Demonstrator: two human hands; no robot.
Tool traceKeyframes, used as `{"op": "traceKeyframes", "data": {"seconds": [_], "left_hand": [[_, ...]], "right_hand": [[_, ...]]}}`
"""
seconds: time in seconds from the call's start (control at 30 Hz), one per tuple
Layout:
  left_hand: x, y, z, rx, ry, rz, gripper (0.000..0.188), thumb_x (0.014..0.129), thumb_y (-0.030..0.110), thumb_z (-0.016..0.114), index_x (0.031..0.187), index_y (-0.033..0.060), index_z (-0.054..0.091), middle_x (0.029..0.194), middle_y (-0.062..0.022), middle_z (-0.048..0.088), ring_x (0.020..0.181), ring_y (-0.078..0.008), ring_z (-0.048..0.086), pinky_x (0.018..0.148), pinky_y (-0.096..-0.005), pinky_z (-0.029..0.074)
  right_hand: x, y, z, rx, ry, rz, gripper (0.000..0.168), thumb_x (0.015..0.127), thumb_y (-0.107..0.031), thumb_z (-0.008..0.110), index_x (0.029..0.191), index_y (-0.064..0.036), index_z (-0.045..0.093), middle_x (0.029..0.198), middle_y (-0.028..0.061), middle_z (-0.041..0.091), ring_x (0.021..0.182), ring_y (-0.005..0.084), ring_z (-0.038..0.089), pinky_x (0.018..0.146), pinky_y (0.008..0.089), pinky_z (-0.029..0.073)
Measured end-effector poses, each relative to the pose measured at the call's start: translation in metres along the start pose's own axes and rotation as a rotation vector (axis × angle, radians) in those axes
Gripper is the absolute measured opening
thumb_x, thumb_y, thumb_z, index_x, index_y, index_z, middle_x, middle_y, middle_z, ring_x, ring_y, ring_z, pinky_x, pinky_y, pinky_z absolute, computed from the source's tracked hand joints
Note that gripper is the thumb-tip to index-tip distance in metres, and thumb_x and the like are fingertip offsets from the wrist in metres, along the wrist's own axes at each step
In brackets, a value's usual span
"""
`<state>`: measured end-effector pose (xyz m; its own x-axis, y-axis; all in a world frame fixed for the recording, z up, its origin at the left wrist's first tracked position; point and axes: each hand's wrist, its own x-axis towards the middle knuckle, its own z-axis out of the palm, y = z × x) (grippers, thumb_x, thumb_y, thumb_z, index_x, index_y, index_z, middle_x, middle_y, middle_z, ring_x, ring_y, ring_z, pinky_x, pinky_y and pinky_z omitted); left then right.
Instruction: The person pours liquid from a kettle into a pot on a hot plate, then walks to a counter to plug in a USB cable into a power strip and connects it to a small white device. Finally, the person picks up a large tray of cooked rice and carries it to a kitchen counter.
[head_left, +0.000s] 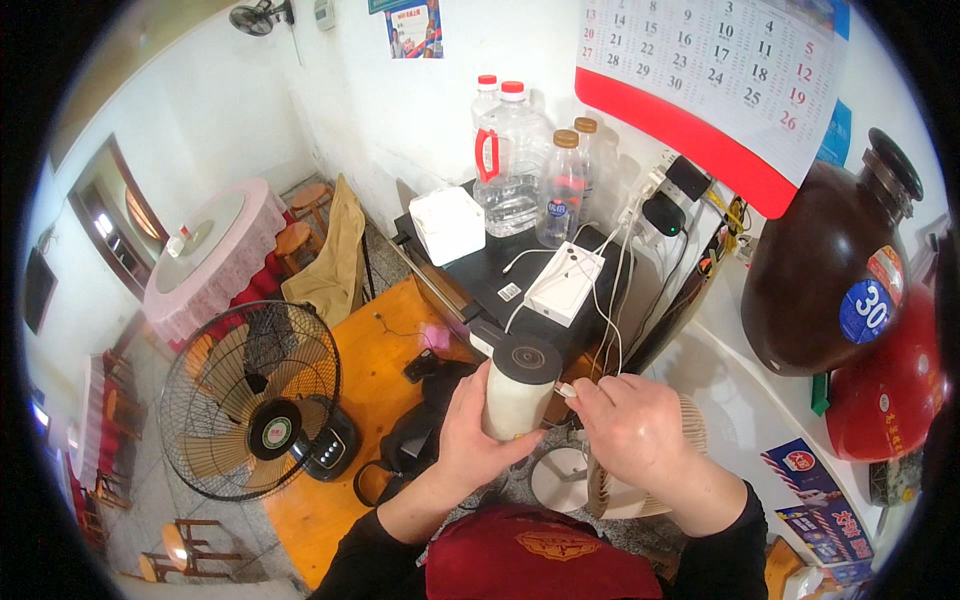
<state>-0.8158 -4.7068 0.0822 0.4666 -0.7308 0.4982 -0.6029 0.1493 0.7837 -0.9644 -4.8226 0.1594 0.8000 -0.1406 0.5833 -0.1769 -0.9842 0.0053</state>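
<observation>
My left hand (484, 431) is wrapped around a cream-white cylinder (517, 409) with a black round end (527, 359) turned up towards the camera. Right of it, my right hand (630, 427) pinches a small white plug or connector (566, 390) close to the cylinder's side; whether it touches is unclear. Beyond both hands, a white phone box (564, 283) lies on a black surface (499, 262) with white cables over and beside it. An open white box (448, 225) stands further left on the same surface.
Clear plastic bottles (510, 195) stand by the wall. A power strip with black adapters (664, 214) and hanging cables is right of them. A black fan (251, 401) stands left, near a wooden table (300, 517) with a black bag (412, 442). Large brown (817, 277) and red (889, 382) jars are at right.
</observation>
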Motion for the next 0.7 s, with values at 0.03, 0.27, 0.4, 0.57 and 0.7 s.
{"op": "traceKeyframes", "data": {"seconds": [0.03,0.27,0.4,0.57,0.7], "left_hand": [[-0.001,-0.001,0.000,-0.009,-0.007,-0.003,0.083,0.055,0.018,0.079,0.126,0.0002,0.038,0.107,-0.0163,0.051,0.099,-0.0320,0.050,0.085,-0.0375,0.041],[-0.004,-0.005,0.000,-0.027,-0.037,-0.020,0.082,0.057,0.019,0.079,0.126,0.0007,0.039,0.107,-0.0159,0.052,0.099,-0.0310,0.051,0.086,-0.0370,0.040],[-0.006,-0.011,0.001,-0.075,-0.019,-0.028,0.082,0.057,0.019,0.079,0.126,0.0003,0.039,0.107,-0.0158,0.052,0.099,-0.0308,0.051,0.086,-0.0367,0.040],[-0.005,-0.025,0.002,-0.270,-0.053,-0.139,0.080,0.060,0.018,0.079,0.126,-0.0009,0.038,0.111,-0.0126,0.053,0.100,-0.0234,0.053,0.086,-0.0333,0.042],[-0.008,-0.026,-0.001,-0.629,-0.041,-0.414,0.071,0.068,0.009,0.074,0.128,-0.0002,0.037,0.113,-0.0094,0.053,0.100,-0.0179,0.054,0.086,-0.0310,0.044]], "right_hand": [[0.000,0.000,0.000,0.006,-0.015,0.002,0.012,0.072,-0.013,0.062,0.072,-0.007,0.052,0.058,0.0028,0.045,0.052,0.0180,0.050,0.044,0.0301,0.040],[-0.002,0.002,0.002,0.028,-0.079,-0.016,0.012,0.071,-0.012,0.064,0.076,-0.007,0.054,0.058,0.0030,0.045,0.052,0.0186,0.050,0.044,0.0304,0.040],[0.000,0.003,0.007,0.054,-0.090,-0.011,0.014,0.070,-0.012,0.065,0.079,-0.006,0.056,0.060,0.0040,0.047,0.053,0.0201,0.052,0.045,0.0308,0.042],[0.012,0.007,0.019,0.144,-0.106,0.043,0.011,0.074,-0.014,0.063,0.075,-0.006,0.056,0.060,0.0056,0.050,0.055,0.0222,0.054,0.049,0.0343,0.044],[0.026,0.020,0.028,0.312,-0.105,0.138,0.014,0.080,-0.018,0.061,0.078,-0.005,0.060,0.063,0.0095,0.056,0.057,0.0245,0.056,0.052,0.0349,0.044]]}}
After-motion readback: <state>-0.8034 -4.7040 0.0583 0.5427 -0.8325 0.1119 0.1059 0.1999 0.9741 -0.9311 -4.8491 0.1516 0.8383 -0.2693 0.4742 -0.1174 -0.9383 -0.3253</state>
